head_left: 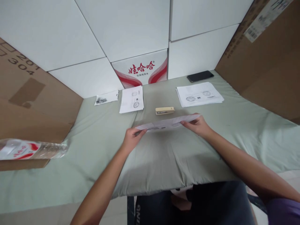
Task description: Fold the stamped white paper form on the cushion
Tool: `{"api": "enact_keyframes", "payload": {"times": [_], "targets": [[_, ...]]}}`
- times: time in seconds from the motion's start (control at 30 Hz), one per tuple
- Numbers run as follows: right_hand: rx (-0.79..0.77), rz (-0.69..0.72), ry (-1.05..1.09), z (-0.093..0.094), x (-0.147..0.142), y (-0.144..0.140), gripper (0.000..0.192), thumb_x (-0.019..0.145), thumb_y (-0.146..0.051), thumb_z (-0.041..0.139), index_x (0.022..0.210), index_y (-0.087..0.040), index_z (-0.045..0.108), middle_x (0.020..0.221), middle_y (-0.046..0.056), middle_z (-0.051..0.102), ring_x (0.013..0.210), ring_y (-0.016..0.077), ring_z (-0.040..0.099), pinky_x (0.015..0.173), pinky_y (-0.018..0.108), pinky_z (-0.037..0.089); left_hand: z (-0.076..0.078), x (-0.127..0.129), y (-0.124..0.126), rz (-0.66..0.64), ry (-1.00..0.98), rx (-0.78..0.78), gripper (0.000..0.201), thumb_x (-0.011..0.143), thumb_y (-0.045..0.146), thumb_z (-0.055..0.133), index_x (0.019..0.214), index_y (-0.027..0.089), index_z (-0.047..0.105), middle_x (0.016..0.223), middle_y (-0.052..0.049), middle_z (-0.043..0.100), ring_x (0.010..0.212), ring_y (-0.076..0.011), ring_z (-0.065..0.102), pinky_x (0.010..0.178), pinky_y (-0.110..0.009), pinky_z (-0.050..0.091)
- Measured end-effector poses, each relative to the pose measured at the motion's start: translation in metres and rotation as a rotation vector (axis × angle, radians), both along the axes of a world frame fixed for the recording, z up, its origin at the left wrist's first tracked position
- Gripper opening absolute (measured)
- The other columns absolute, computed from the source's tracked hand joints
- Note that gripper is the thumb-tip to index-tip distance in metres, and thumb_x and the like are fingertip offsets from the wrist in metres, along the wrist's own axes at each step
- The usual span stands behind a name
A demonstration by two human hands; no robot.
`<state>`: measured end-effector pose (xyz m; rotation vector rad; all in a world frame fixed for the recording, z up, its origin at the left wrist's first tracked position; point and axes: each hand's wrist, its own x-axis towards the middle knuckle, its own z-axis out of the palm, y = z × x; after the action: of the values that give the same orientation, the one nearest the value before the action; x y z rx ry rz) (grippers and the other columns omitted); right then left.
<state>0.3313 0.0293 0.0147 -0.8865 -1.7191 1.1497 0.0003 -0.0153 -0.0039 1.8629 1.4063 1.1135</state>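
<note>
Between my two hands, white paper [167, 123] with stamp-like print is held up nearly edge-on; whether it is one sheet or more I cannot tell. My left hand [134, 140] pinches its left end, thumb on the near face. At the other end my right hand [196, 125] grips it the same way. Just beyond the paper lies a cream stapler [164, 110] on the green cloth. Behind it to the left is a small stack of printed papers [132, 99], and a thicker stack of printed papers [199, 94] sits to the right.
A black phone [200, 76] rests at the back right. A small clear packet [106, 97] with dark contents lies at the back left. Far left, a plastic water bottle [32, 149] lies on its side. Cardboard boxes [264, 68] and white panels [138, 28] enclose the cloth-covered surface [98, 162].
</note>
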Motion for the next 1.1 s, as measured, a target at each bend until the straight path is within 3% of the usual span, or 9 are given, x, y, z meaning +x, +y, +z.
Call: {"api": "enact_keyframes", "payload": {"times": [0.1, 0.23, 0.37, 0.53, 0.73, 0.83, 0.93, 1.1], "targets": [[-0.025, 0.0, 0.014, -0.003, 0.0, 0.001, 0.035, 0.081, -0.05, 0.077, 0.089, -0.017, 0.079, 0.085, 0.008, 0.078, 0.087, 0.0226, 0.075, 0.086, 0.036, 0.061, 0.0, 0.0, 0.0, 0.005, 0.015, -0.072, 0.027, 0.086, 0.041, 0.07, 0.085, 0.016, 0.082, 0.074, -0.005, 0.078, 0.063, -0.0157, 0.066, 0.063, -0.025, 0.051], [-0.072, -0.041, 0.069, -0.004, 0.0, 0.002, 0.037, 0.076, -0.048, 0.083, 0.098, -0.019, 0.079, 0.1, 0.009, 0.079, 0.095, 0.0237, 0.075, 0.094, 0.04, 0.059, 0.001, 0.001, 0.001, -0.009, -0.065, -0.163, 0.03, 0.086, 0.043, 0.071, 0.093, 0.015, 0.081, 0.089, -0.008, 0.08, 0.077, -0.0194, 0.07, 0.072, -0.029, 0.053], [-0.192, -0.063, 0.13, -0.001, 0.003, 0.003, 0.038, 0.077, -0.05, 0.082, 0.097, -0.019, 0.08, 0.094, 0.009, 0.079, 0.089, 0.0239, 0.076, 0.087, 0.04, 0.061, 0.006, -0.001, 0.001, -0.007, -0.239, -0.268, 0.039, 0.084, 0.051, 0.073, 0.1, 0.015, 0.079, 0.087, -0.006, 0.079, 0.082, -0.021, 0.072, 0.076, -0.031, 0.055], [-0.362, -0.04, 0.136, 0.005, 0.007, 0.008, 0.038, 0.078, -0.047, 0.082, 0.102, -0.018, 0.079, 0.09, 0.008, 0.079, 0.08, 0.0221, 0.075, 0.073, 0.033, 0.06, 0.013, -0.003, -0.001, -0.16, -0.318, -0.439, 0.038, 0.082, 0.048, 0.077, 0.099, 0.014, 0.076, 0.096, -0.01, 0.079, 0.087, -0.0221, 0.073, 0.078, -0.031, 0.055], [-0.445, 0.209, -0.055, 0.018, 0.01, 0.011, 0.038, 0.08, -0.043, 0.08, 0.107, -0.017, 0.079, 0.096, 0.008, 0.079, 0.082, 0.0226, 0.075, 0.071, 0.032, 0.059, 0.017, -0.002, -0.003, -0.193, -0.342, -0.488, 0.04, 0.083, 0.046, 0.075, 0.103, 0.013, 0.074, 0.097, -0.01, 0.079, 0.084, -0.0216, 0.072, 0.073, -0.029, 0.053], [-0.535, 0.325, -0.103, 0.023, 0.013, 0.01, 0.04, 0.083, -0.048, 0.076, 0.108, -0.017, 0.079, 0.083, 0.007, 0.076, 0.07, 0.0216, 0.071, 0.061, 0.032, 0.058, 0.017, -0.002, -0.003, -0.194, -0.325, -0.492, 0.04, 0.083, 0.047, 0.074, 0.103, 0.013, 0.073, 0.095, -0.009, 0.078, 0.08, -0.021, 0.071, 0.07, -0.029, 0.052], [-0.608, 0.388, -0.144, 0.024, 0.015, 0.01, 0.039, 0.084, -0.05, 0.073, 0.101, -0.016, 0.079, 0.072, 0.005, 0.071, 0.058, 0.0178, 0.064, 0.049, 0.029, 0.052, 0.018, -0.002, -0.003, -0.215, -0.309, -0.492, 0.038, 0.085, 0.047, 0.073, 0.102, 0.013, 0.072, 0.092, -0.008, 0.077, 0.079, -0.02, 0.07, 0.07, -0.028, 0.051], [-0.595, 0.412, -0.251, 0.019, 0.014, 0.009, 0.025, 0.082, -0.039, 0.075, 0.09, -0.016, 0.078, 0.068, 0.003, 0.07, 0.052, 0.0126, 0.059, 0.04, 0.02, 0.042, 0.02, 0.002, -0.005, -0.178, -0.322, -0.49, 0.041, 0.085, 0.053, 0.071, 0.104, 0.017, 0.07, 0.087, -0.005, 0.074, 0.074, -0.0188, 0.068, 0.063, -0.026, 0.051]]}}
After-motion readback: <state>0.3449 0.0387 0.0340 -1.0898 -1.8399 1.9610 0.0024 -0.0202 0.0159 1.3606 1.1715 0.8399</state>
